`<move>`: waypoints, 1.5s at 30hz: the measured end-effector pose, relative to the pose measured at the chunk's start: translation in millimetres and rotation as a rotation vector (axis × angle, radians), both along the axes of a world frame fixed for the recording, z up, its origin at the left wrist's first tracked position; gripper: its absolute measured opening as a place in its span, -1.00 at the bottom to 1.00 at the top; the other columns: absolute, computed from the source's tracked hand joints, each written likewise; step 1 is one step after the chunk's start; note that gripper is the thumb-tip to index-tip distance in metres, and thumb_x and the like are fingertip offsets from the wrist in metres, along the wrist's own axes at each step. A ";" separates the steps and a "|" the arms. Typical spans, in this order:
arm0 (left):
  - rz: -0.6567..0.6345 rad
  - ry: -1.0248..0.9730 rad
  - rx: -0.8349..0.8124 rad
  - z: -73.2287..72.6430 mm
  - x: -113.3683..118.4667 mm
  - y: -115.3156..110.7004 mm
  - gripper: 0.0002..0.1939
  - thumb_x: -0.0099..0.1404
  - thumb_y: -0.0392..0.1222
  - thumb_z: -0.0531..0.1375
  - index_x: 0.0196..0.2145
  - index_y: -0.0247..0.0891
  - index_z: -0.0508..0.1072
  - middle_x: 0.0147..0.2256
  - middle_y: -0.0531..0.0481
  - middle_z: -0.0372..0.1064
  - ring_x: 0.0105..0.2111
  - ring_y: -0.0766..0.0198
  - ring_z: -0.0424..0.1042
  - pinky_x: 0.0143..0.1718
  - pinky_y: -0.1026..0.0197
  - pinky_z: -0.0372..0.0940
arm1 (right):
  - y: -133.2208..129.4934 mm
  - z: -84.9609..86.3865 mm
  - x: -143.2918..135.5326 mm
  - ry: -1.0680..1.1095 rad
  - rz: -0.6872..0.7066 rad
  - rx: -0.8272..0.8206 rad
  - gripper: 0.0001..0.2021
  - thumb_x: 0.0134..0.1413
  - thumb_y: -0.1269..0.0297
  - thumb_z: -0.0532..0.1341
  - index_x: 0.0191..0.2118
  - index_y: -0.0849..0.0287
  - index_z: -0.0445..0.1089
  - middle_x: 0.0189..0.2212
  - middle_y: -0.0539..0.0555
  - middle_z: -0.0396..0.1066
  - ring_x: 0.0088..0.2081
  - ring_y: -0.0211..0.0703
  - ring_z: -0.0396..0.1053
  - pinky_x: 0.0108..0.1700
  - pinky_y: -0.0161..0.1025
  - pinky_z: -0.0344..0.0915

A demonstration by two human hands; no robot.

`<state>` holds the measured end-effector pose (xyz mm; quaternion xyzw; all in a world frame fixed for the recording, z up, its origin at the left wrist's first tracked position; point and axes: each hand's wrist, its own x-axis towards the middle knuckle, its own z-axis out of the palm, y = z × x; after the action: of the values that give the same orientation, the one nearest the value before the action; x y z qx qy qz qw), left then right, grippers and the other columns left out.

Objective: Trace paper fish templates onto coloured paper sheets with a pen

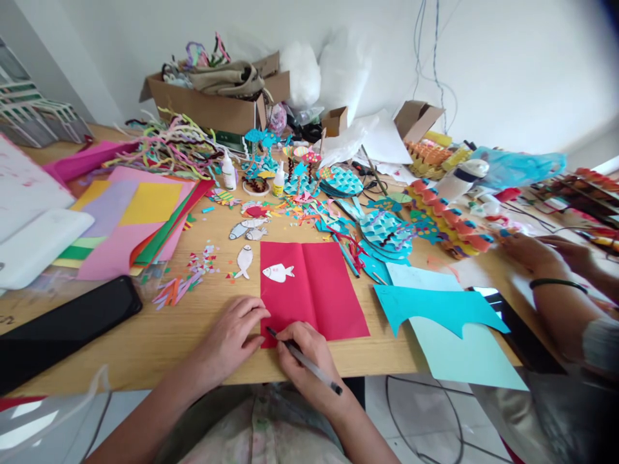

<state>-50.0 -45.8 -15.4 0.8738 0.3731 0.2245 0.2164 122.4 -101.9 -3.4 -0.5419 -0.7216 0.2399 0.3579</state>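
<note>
A red sheet [333,290] with a fold down its middle lies flat on the wooden table in front of me. On its upper left part rests a white paper fish [278,273]. My right hand [309,361] grips a clear pen with a dark cap end [314,368], its tip on the sheet's lower left area. At the sheet's left edge, my left hand [236,332] lies with fingers slightly bent and apart, holding nothing. Another paper fish [244,261] sits on the table just left of the sheet.
Coloured sheets [116,219] and a black phone [72,328] lie left. Paper scraps [198,267], glue bottles [228,171] and blue paper crafts [387,232] surround the sheet. Cut turquoise paper [435,306] is at right, near another person's hands [532,254]. A cardboard box [207,106] stands behind.
</note>
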 end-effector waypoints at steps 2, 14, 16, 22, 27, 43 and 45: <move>0.004 -0.001 -0.004 0.2 0.0 -0.1 -0.62 0.04 -0.50 0.09 -0.18 -0.22 0.33 -0.16 -0.04 0.30 -0.11 0.15 0.26 -0.08 0.06 0.24 | 0.1 0.8 -0.2 0.001 0.007 -0.002 -0.89 -0.03 0.48 0.07 -0.42 0.15 0.29 -0.51 0.00 0.37 -0.45 -0.24 0.31 -0.38 -0.33 0.19; 0.003 0.001 -0.011 1.2 -0.7 -0.6 -0.63 0.05 -0.50 0.10 -0.17 -0.22 0.33 -0.16 -0.05 0.29 -0.10 0.15 0.26 -0.07 0.06 0.24 | 0.5 4.0 -0.8 -0.004 -0.003 -0.013 -0.86 -0.05 0.51 0.07 -0.43 0.14 0.29 -0.53 0.00 0.36 -0.46 -0.24 0.31 -0.38 -0.33 0.19; 0.007 -0.003 -0.009 0.8 -0.5 -0.7 -0.63 0.05 -0.50 0.10 -0.18 -0.21 0.33 -0.16 -0.04 0.29 -0.11 0.15 0.26 -0.07 0.07 0.24 | 0.5 3.8 -0.7 -0.007 -0.010 -0.019 -0.87 -0.06 0.51 0.07 -0.44 0.15 0.28 -0.54 0.00 0.35 -0.47 -0.24 0.30 -0.39 -0.33 0.18; 0.001 -0.007 -0.005 1.2 0.0 -0.7 -0.63 0.05 -0.50 0.09 -0.17 -0.23 0.33 -0.16 -0.05 0.29 -0.11 0.15 0.26 -0.08 0.06 0.24 | 0.9 3.0 -0.2 0.001 0.006 -0.016 -0.87 -0.05 0.50 0.07 -0.42 0.15 0.29 -0.52 0.01 0.37 -0.46 -0.23 0.32 -0.37 -0.32 0.19; 0.003 -0.002 -0.015 2.5 0.0 -0.5 -0.63 0.05 -0.50 0.09 -0.17 -0.22 0.33 -0.16 -0.05 0.30 -0.11 0.15 0.26 -0.08 0.06 0.23 | 1.0 3.8 -0.6 0.010 -0.004 -0.023 -0.87 -0.06 0.51 0.07 -0.42 0.14 0.29 -0.52 0.00 0.38 -0.46 -0.25 0.32 -0.37 -0.33 0.20; 0.002 0.003 -0.010 1.5 -0.4 0.1 -0.63 0.04 -0.49 0.09 -0.18 -0.22 0.34 -0.17 -0.05 0.30 -0.12 0.15 0.27 -0.08 0.05 0.24 | 0.8 3.5 -1.1 0.004 -0.009 -0.025 -0.87 -0.08 0.52 0.07 -0.44 0.14 0.28 -0.53 0.00 0.36 -0.47 -0.24 0.30 -0.39 -0.33 0.18; 0.007 0.000 -0.014 1.7 -0.1 -0.1 -0.62 0.04 -0.49 0.09 -0.18 -0.21 0.34 -0.17 -0.05 0.30 -0.11 0.15 0.27 -0.07 0.06 0.24 | 0.7 3.7 -1.2 0.002 -0.002 -0.021 -0.87 -0.07 0.51 0.07 -0.43 0.15 0.29 -0.53 0.00 0.37 -0.47 -0.24 0.31 -0.38 -0.33 0.18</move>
<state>-50.1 -45.9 -13.7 0.8711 0.3775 0.2227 0.2218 121.3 -101.2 0.2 -0.5459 -0.7182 0.2479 0.3532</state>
